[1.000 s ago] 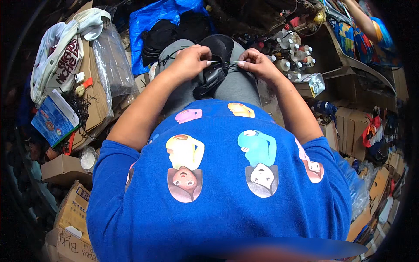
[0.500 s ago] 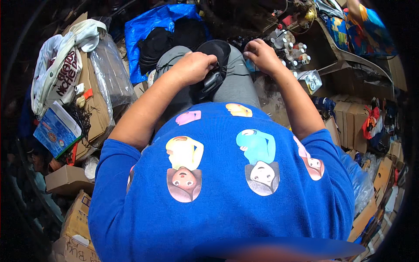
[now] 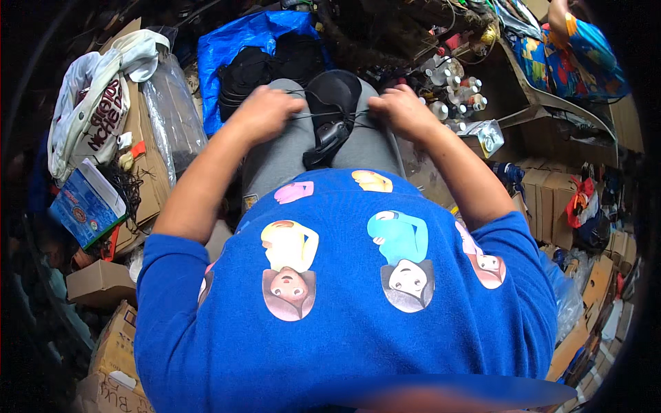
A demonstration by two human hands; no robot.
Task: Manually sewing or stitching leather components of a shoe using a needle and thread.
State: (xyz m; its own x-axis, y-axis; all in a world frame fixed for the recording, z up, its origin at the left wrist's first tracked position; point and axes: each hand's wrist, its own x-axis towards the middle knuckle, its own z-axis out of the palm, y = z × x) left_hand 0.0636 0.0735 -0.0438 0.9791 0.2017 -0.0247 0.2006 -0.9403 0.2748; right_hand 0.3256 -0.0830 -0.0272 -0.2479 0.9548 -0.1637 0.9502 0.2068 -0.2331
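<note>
A black shoe-like piece (image 3: 332, 93) with a rounded far end and a glossy dark part lies on my lap between my thighs. Thin black cord (image 3: 313, 115) crosses it and stretches out to both sides. On the left, my left hand (image 3: 270, 112) is closed round one end of the cord, above my left thigh. My right hand (image 3: 401, 111) grips the other end beyond the right side of the piece. The cord looks taut between my fists and the piece. My fingertips are partly hidden.
Beyond my knees, a blue plastic bag (image 3: 213, 51) holds several black pieces (image 3: 251, 72). Small white-capped bottles (image 3: 458, 93) stand at the far right. Cardboard and a white cloth bag (image 3: 72, 103) lie at left. Another person's arm (image 3: 559, 17) shows at the upper right.
My hands have moved apart from the black piece and closed, drawing the cord out sideways. My right hand has come lower; the left has shifted left, uncovering the piece.
</note>
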